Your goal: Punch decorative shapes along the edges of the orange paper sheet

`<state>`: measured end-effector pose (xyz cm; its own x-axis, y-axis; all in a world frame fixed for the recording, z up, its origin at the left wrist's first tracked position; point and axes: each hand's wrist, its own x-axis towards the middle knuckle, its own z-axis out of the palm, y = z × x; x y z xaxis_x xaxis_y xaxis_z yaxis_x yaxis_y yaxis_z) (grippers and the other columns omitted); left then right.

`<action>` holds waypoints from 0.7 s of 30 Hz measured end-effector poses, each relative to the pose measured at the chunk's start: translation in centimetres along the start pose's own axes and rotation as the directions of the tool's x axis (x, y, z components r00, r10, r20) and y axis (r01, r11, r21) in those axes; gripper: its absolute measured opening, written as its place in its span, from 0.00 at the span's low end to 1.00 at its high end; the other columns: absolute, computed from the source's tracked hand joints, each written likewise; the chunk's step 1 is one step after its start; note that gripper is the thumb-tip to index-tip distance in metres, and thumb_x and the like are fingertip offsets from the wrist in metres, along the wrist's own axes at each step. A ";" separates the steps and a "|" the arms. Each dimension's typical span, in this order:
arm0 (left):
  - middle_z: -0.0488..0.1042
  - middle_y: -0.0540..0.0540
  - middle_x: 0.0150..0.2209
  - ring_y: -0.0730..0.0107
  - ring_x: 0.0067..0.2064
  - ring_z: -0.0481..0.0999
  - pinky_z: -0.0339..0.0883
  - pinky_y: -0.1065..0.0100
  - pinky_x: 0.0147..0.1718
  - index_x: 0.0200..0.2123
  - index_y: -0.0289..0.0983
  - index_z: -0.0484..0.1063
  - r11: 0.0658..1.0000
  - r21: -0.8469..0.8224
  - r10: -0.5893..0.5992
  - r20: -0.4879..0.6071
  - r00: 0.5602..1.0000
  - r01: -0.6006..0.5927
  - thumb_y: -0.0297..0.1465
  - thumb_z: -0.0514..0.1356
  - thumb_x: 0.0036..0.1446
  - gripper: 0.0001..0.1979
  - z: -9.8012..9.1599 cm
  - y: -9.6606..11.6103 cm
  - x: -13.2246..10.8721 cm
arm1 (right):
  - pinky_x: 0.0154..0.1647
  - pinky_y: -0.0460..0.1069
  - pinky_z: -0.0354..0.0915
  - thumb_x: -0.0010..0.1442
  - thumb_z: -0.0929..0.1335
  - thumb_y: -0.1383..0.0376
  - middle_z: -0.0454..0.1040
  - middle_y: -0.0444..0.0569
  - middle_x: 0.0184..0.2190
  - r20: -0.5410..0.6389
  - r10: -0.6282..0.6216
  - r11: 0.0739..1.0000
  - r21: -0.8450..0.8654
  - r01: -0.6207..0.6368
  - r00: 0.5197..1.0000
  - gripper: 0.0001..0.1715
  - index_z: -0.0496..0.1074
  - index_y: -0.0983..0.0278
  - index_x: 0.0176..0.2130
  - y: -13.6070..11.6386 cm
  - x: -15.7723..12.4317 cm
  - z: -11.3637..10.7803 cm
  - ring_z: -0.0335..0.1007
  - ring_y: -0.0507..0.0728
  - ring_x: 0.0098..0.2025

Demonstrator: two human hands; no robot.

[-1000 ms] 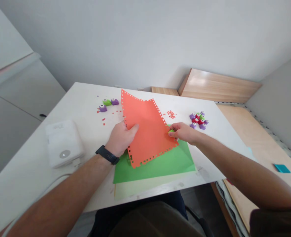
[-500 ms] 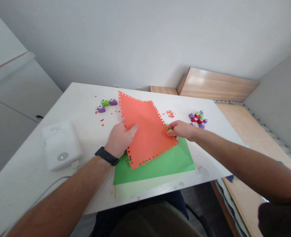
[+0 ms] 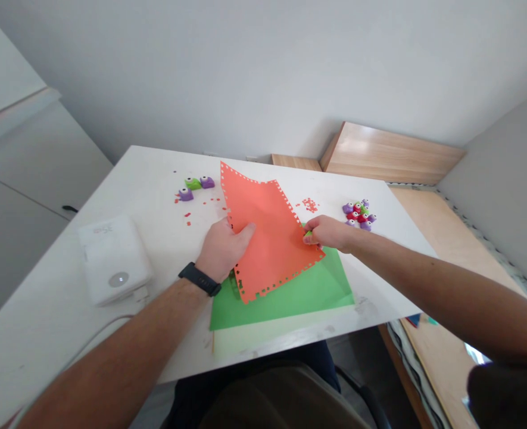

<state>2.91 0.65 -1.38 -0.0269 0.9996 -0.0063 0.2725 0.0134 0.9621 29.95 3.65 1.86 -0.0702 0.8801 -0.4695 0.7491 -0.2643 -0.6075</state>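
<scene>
An orange sheet of paper [image 3: 274, 229] with small holes punched along its edges is lifted and slightly curved. My left hand [image 3: 227, 247] pinches its left edge, thumb on top and fingers hidden beneath. At the right edge, my right hand [image 3: 328, 233] is closed around a small green craft punch [image 3: 308, 235], mostly covered by the fingers. Under the orange sheet lies a green sheet of paper [image 3: 290, 302] on the white table. Small orange paper bits [image 3: 309, 205] are scattered beyond my right hand.
Several purple, red and green craft punches [image 3: 359, 214] cluster at the right; a green punch [image 3: 193, 183] and two purple ones sit at the back left. A white box-shaped device [image 3: 114, 259] with a cable stands left on the white table [image 3: 156, 351].
My left hand and the left side of the orange sheet have shifted slightly right in the view. My right hand stays at the right edge with the green punch.
</scene>
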 end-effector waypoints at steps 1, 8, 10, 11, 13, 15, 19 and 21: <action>0.84 0.41 0.53 0.49 0.53 0.84 0.79 0.56 0.50 0.52 0.39 0.82 1.000 -0.011 -0.002 -0.003 1.000 0.002 0.41 0.65 0.60 0.20 0.0 0.0 0.0 | 0.20 0.48 0.60 0.47 0.77 0.70 0.72 0.44 0.17 -0.004 0.009 1.000 -0.009 -0.009 1.000 0.07 0.76 0.63 0.24 -0.1 -0.1 0.0 0.64 0.52 0.19; 0.85 0.41 0.50 0.51 0.51 0.84 0.79 0.59 0.49 0.51 0.38 0.83 1.000 0.004 -0.010 0.016 1.000 0.010 0.41 0.64 0.59 0.20 0.1 0.2 0.0 | 0.24 0.47 0.63 0.51 0.77 0.70 0.75 0.44 0.19 -0.025 0.052 0.996 -0.070 -0.054 0.998 0.08 0.81 0.65 0.35 -0.5 -1.0 -0.1 0.69 0.54 0.22; 0.85 0.42 0.51 0.52 0.52 0.84 0.78 0.61 0.50 0.52 0.39 0.82 1.000 0.013 0.001 0.020 1.000 -0.002 0.41 0.64 0.60 0.20 0.1 0.3 -0.1 | 0.25 0.47 0.62 0.52 0.77 0.70 0.74 0.44 0.19 -0.026 0.060 0.994 -0.092 -0.062 0.998 0.10 0.81 0.67 0.37 -0.6 -1.2 -0.2 0.70 0.53 0.23; 0.85 0.42 0.51 0.53 0.52 0.84 0.78 0.61 0.50 0.52 0.39 0.82 1.000 0.009 0.005 0.021 1.000 -0.005 0.41 0.64 0.60 0.20 0.1 0.3 -0.1 | 0.25 0.46 0.62 0.53 0.77 0.69 0.74 0.44 0.19 -0.023 0.063 0.993 -0.100 -0.065 0.998 0.10 0.81 0.67 0.38 -0.6 -1.3 -0.2 0.70 0.53 0.23; 0.85 0.42 0.51 0.53 0.51 0.84 0.78 0.62 0.49 0.53 0.39 0.82 1.000 -0.004 0.002 0.020 1.000 -0.002 0.41 0.63 0.60 0.21 0.1 0.3 -0.1 | 0.26 0.46 0.63 0.55 0.77 0.69 0.75 0.45 0.21 -0.011 0.065 0.992 -0.105 -0.066 0.998 0.11 0.81 0.68 0.41 -0.6 -1.5 -0.3 0.70 0.53 0.24; 0.85 0.42 0.50 0.53 0.50 0.85 0.79 0.62 0.48 0.52 0.39 0.82 1.000 -0.006 -0.006 0.024 1.000 0.006 0.41 0.63 0.60 0.20 0.1 0.3 -0.2 | 0.28 0.46 0.64 0.57 0.76 0.68 0.76 0.45 0.23 0.003 0.063 0.992 -0.108 -0.062 0.998 0.11 0.82 0.69 0.42 -0.5 -1.5 -0.3 0.71 0.52 0.25; 0.86 0.42 0.49 0.52 0.50 0.85 0.79 0.62 0.47 0.51 0.38 0.83 1.000 0.005 -0.022 0.017 1.000 0.022 0.40 0.64 0.60 0.20 0.1 0.7 -0.3 | 0.30 0.46 0.65 0.58 0.76 0.67 0.78 0.46 0.26 0.010 0.058 0.991 -0.123 -0.056 0.998 0.12 0.82 0.68 0.43 -0.3 -1.6 -0.3 0.72 0.52 0.27; 0.85 0.42 0.50 0.53 0.50 0.84 0.78 0.63 0.47 0.52 0.38 0.82 1.000 0.008 -0.028 0.011 1.000 0.028 0.40 0.64 0.60 0.20 0.1 0.9 -0.3 | 0.30 0.46 0.65 0.58 0.76 0.67 0.79 0.46 0.26 0.016 0.057 0.990 -0.128 -0.054 0.998 0.09 0.82 0.67 0.40 -0.3 -1.6 -0.2 0.71 0.52 0.27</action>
<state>3.29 0.32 -0.50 -0.0235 0.9991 -0.0364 0.2793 0.0415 0.9593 29.98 2.42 2.90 -0.0379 0.8575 -0.5131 0.8300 -0.2589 -0.4940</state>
